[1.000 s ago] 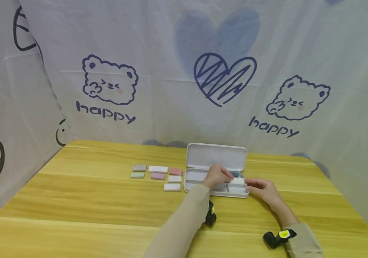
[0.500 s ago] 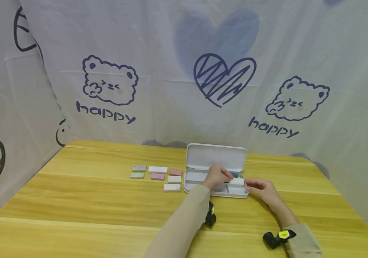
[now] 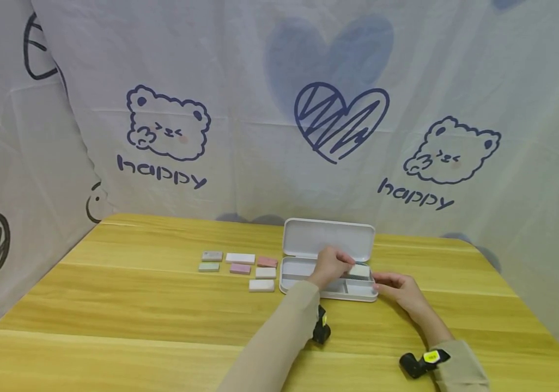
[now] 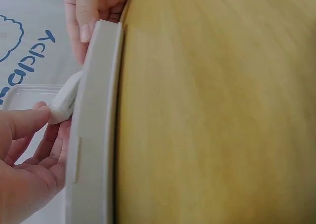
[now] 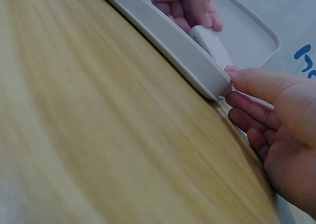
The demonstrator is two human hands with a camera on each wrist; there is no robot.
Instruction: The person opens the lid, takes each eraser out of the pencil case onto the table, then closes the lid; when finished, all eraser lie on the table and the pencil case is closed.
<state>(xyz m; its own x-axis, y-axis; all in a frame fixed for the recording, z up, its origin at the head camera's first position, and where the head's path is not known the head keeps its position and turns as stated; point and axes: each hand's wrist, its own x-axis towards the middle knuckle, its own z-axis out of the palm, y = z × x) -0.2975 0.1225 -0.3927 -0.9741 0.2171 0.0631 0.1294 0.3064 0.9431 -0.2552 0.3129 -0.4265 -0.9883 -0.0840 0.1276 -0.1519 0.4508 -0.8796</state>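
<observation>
A white pencil case [image 3: 286, 287] lies with its lid [image 3: 328, 238] raised at the back; dividers split its inside. My left hand [image 3: 329, 268] reaches over the case and pinches a white eraser [image 3: 359, 270] between thumb and fingers. The eraser [image 4: 64, 99] is tilted above the rear right compartment, seen beyond the case's front wall [image 4: 96, 110] in the left wrist view. At the right end, my right hand [image 3: 403, 292] holds the case's corner. Its thumb [image 5: 252, 81] is at the rim, with curled fingers against the end wall below.
Left of the case, several small erasers lie on the wooden table [image 3: 127, 305]: grey [image 3: 212, 256], green [image 3: 208, 267], purple [image 3: 240, 268], pink [image 3: 267, 262] and white ones [image 3: 261, 285]. A printed cloth [image 3: 240, 136] hangs behind the table.
The white eraser in my left hand has tilted and risen slightly, now covering most of the bluish item behind it. My right hand stays at the case's end.
</observation>
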